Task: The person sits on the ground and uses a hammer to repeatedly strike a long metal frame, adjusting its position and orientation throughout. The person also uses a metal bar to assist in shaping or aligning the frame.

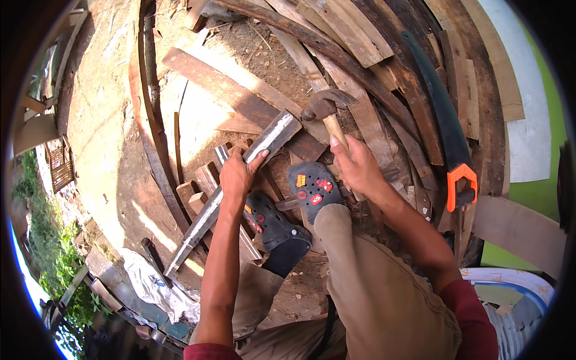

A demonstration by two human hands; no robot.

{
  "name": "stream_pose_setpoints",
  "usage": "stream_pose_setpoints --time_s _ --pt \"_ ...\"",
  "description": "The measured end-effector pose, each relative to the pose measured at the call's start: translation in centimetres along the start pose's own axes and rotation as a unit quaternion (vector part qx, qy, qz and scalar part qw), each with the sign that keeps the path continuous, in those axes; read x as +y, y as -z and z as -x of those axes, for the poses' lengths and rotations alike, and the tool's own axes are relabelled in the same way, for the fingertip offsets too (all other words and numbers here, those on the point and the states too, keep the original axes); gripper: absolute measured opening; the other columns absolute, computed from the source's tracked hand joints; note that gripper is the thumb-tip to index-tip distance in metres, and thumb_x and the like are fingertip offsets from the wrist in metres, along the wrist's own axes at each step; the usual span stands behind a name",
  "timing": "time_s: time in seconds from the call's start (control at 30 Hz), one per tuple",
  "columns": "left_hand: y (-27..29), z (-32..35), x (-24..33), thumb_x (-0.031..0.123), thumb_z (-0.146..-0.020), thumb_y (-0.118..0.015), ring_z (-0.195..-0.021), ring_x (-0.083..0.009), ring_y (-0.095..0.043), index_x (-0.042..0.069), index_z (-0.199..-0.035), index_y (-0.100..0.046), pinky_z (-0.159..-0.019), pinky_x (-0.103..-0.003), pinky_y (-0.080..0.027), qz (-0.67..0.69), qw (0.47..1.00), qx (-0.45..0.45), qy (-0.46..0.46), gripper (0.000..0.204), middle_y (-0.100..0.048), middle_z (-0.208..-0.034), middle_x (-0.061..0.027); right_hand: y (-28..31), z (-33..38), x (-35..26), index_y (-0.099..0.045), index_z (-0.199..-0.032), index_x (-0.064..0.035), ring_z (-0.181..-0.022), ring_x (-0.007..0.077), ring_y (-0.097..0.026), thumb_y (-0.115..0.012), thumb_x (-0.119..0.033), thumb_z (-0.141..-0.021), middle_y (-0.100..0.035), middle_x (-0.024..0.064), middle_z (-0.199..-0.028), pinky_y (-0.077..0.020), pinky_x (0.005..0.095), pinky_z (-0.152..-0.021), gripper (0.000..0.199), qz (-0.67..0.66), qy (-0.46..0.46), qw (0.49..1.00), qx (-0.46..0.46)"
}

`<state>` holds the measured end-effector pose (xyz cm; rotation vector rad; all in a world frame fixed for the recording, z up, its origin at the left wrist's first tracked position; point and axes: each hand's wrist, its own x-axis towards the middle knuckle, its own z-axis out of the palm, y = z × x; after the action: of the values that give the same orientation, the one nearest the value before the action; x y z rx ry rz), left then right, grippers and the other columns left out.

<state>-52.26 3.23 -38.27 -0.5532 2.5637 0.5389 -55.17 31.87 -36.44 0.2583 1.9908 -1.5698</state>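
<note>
My left hand (236, 173) is wrapped round a long wooden strip (204, 221) with a whitish, paint-worn face. The strip slants from the lower left up to the middle, its far end resting over a brown plank (252, 111). In my right hand (358, 163) is a claw hammer (327, 107), gripped by its light wooden handle. Its metal head hangs just right of the strip's far end, apart from it. My two feet in dark clogs (314, 189) are beside and between the pieces, the right one near the hammer handle.
Several weathered planks (354, 30) lie stacked at the upper right. A handsaw with an orange handle (461, 187) rests on them. Short wood blocks (191, 195) sit left of my feet. A white sack (153, 282) lies at lower left; a white chair (510, 279) stands at lower right.
</note>
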Motion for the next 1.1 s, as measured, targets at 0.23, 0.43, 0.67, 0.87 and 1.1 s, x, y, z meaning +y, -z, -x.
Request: stream_pose_setpoints --time_s 0.23,0.43,0.67,0.87,1.1 --pt "-0.3 -0.4 0.0 0.069 -0.084 -0.067 -0.092 -0.0456 -0.070 0.000 -0.113 -0.068 -0.081 -0.051 -0.055 -0.006 1.000 0.008 0.001 0.075 -0.072 -0.090 -0.0279 0.2 -1.4 -1.6 -0.055 -0.090 -0.0009 -0.051 0.0212 -0.058 -0.049 -0.046 -0.106 -0.057 0.0094 -0.063 -0.0459 0.0397 -0.053 0.048 -0.033 0.007 0.998 0.059" --pt "0.1 0.0 -0.4 0.066 -0.084 -0.070 -0.091 -0.0438 -0.071 0.001 -0.115 -0.068 -0.080 -0.049 -0.055 -0.002 0.999 0.035 -0.008 0.072 -0.073 -0.090 -0.0270 1.6 -1.2 -3.7 -0.050 -0.095 -0.0051 -0.044 0.0095 -0.045 -0.046 -0.048 -0.107 -0.046 0.0007 -0.064 -0.0380 0.0297 -0.037 0.045 -0.118 -0.062 0.991 0.000" --pt "-0.7 -0.3 -1.0 0.064 -0.085 -0.070 -0.086 -0.0439 -0.071 0.004 -0.113 -0.069 -0.076 -0.049 -0.056 -0.029 0.998 0.043 -0.020 0.066 -0.073 -0.089 -0.0246 1.6 -1.5 -0.8 -0.057 -0.090 0.0036 -0.074 0.0428 -0.062 -0.050 -0.047 -0.104 -0.061 0.0262 -0.074 -0.0478 0.0512 -0.072 0.053 0.160 0.022 0.987 -0.023" --pt "-0.5 0.8 -0.5 0.060 -0.087 -0.071 -0.091 -0.0425 -0.071 0.006 -0.124 -0.064 -0.079 -0.049 -0.055 -0.018 0.998 0.056 -0.020 0.066 -0.073 -0.093 -0.0259 0.8 -1.2 -5.3 -0.057 -0.092 0.0027 -0.070 0.0394 -0.063 -0.049 -0.045 -0.106 -0.061 0.0236 -0.073 -0.0478 0.0493 -0.068 0.050 -0.065 -0.088 0.994 0.024" --pt "-2.0 0.5 -2.0 0.066 -0.079 -0.074 -0.079 -0.0423 -0.069 -0.002 -0.104 -0.066 -0.071 -0.049 -0.054 -0.050 0.991 0.108 -0.052 0.073 -0.070 -0.081 -0.0239 2.3 -2.9 -3.8 -0.053 -0.093 -0.0051 -0.043 0.0112 -0.047 -0.050 -0.041 -0.108 -0.052 0.0032 -0.065 -0.0396 0.0316 -0.039 0.039 0.084 0.017 0.996 -0.022"
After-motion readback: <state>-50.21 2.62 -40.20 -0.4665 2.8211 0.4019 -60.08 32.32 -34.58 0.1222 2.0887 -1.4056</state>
